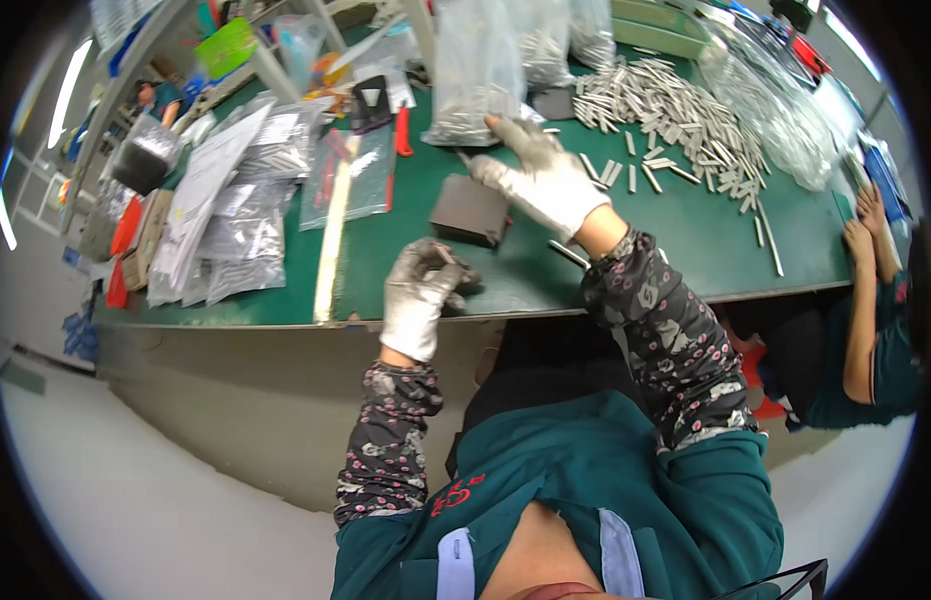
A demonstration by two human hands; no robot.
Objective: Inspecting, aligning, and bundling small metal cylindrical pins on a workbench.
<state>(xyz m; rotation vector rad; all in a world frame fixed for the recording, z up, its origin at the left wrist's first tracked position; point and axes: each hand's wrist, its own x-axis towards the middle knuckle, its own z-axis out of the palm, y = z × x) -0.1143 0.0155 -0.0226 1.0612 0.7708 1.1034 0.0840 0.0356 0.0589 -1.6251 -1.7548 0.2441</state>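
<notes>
My left hand [423,290], in a grey-white glove, is curled at the near edge of the green table [676,230] and closed around a small dark part [448,255]. My right hand [536,175], also gloved, reaches forward with fingers spread, its fingertips touching the bottom of a clear plastic bag of small metal parts [476,70]. A dark brown flat box [471,210] lies on the table just left of that hand. A thin metal rod [567,253] rests under my right wrist.
A heap of short grey metal bars [676,105] spreads over the right half of the table. Bags of parts and papers [236,200] cover the left side. A red-handled tool [403,130] lies near a pale strip [333,240]. Another person's arms [871,240] rest at the right edge.
</notes>
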